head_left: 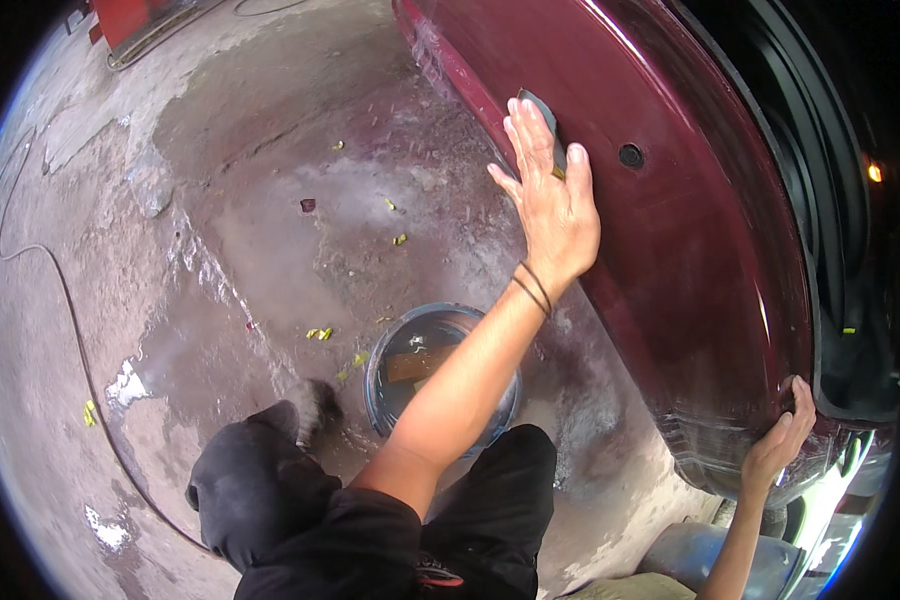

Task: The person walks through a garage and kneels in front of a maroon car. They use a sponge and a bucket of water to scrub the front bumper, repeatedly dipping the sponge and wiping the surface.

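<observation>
My left hand, two thin dark bands at its wrist, lies along the left edge of a dark red car bumper. Under its outstretched fingers is a dark sheet, seemingly sandpaper, its edge showing between fingers and thumb; most of it is hidden. A round black fitting sits in the bumper just right of the thumb. At the lower right, my right hand rests on the bumper's corner with its fingers extended, holding nothing that I can see. Scuffs and whitish residue mark the bumper's lower end.
Between my knees stands a round bucket of water with a brown block in it. A dark cable curves over the wet, stained floor, where yellow scraps lie scattered. Red equipment stands far left; black trim borders the bumper.
</observation>
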`<state>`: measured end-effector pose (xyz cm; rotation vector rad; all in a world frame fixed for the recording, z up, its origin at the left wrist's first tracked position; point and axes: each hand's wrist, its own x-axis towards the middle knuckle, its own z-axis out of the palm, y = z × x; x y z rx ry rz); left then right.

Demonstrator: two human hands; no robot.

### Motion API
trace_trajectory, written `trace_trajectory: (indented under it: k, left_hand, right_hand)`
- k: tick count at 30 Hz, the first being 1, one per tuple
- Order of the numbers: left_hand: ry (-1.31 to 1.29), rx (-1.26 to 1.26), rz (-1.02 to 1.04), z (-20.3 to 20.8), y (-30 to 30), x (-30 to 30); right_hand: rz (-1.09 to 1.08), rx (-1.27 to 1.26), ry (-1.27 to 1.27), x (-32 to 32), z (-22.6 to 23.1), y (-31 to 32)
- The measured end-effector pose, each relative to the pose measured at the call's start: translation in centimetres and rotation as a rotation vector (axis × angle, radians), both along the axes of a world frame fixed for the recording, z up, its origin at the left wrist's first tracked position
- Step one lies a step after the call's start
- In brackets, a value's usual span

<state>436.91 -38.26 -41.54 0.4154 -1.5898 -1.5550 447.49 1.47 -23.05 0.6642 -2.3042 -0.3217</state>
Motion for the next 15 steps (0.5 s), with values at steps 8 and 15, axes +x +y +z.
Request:
trace_trajectory:
  k: [8,15]
  left_hand:
    - [0.009,0.164,0.135,3.4,-18.8,-7.2]
    - [0.081,-0.194,0.071,-0.2,3.3,2.3]
  right_hand:
    - [0.054,-0.025,-0.021,-0.6,0.0,-1.1]
    - [0.018,-0.016,-0.005,0.0,0.0,-0.3]
